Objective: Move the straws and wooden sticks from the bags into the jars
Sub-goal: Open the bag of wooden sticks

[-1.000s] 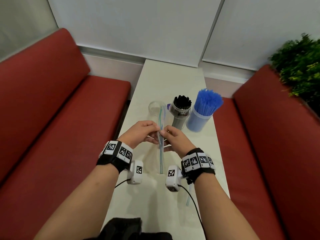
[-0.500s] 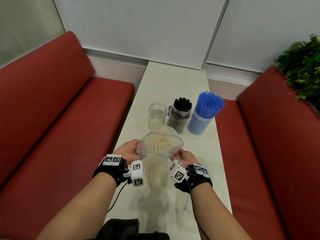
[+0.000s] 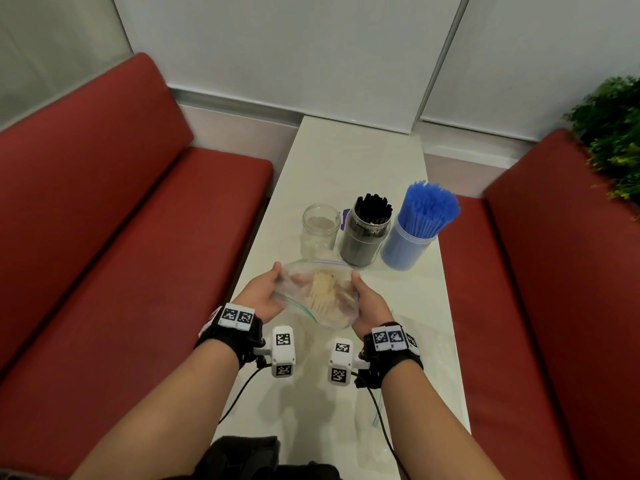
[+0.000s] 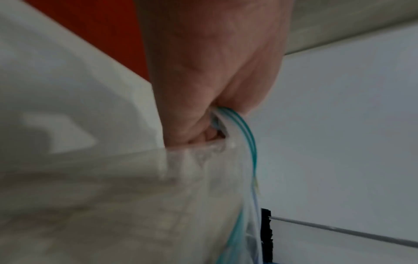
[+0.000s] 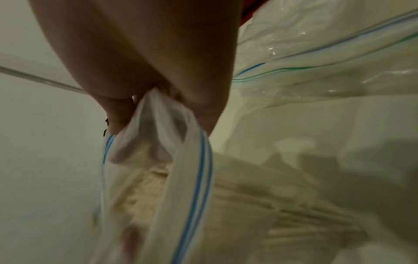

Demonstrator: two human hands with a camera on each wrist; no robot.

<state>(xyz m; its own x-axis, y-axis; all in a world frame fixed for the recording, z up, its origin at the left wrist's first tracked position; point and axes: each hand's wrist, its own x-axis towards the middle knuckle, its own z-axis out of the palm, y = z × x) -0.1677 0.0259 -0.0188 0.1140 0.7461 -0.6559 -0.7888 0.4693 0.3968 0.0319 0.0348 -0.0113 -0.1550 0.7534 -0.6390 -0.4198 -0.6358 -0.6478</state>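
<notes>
A clear zip bag point(image 3: 332, 315) with its mouth spread wide is held above the white table point(image 3: 356, 168), and a bundle of pale wooden sticks point(image 3: 322, 291) stands inside it. My left hand point(image 3: 265, 292) pinches the bag's left rim point(image 4: 228, 125). My right hand point(image 3: 369, 304) pinches the right rim point(image 5: 158, 110). Behind the bag stand an empty glass jar point(image 3: 320, 230), a jar of black straws point(image 3: 369, 230) and a jar of blue straws point(image 3: 415, 230). The sticks point(image 5: 153, 187) show through the plastic in the right wrist view.
Another empty clear zip bag point(image 3: 408, 337) lies flat on the table by my right wrist, seen also as crinkled plastic point(image 5: 328, 59). Red bench seats point(image 3: 138, 254) flank the narrow table. A green plant point(image 3: 613, 133) sits at the far right.
The bag went from shut and held upright by its zip strip to pulled wide open. My hands moved apart, lower and nearer to me.
</notes>
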